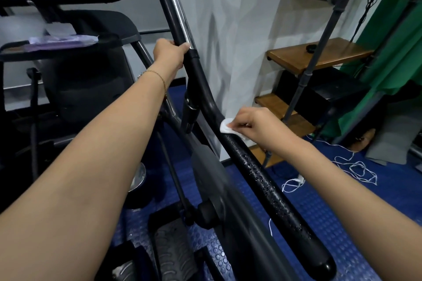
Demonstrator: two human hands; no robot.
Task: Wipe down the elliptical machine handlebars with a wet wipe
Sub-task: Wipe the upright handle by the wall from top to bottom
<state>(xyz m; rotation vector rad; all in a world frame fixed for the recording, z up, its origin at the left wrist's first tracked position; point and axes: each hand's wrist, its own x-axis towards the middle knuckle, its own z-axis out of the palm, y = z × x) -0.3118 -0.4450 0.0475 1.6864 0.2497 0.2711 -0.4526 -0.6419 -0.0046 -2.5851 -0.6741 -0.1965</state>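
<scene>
Left hand (170, 53) grips the handlebar (203, 89), right hand (253, 124) pinches the wet wipe (225, 125); that small wad could slip off the beaded grip.

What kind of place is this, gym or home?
Likely a home workout corner, not a commercial gym: the right hand holds a wipe against an elliptical handlebar, the floor is blue studded rubber matting, and wooden stairs stand close beside it.
</scene>
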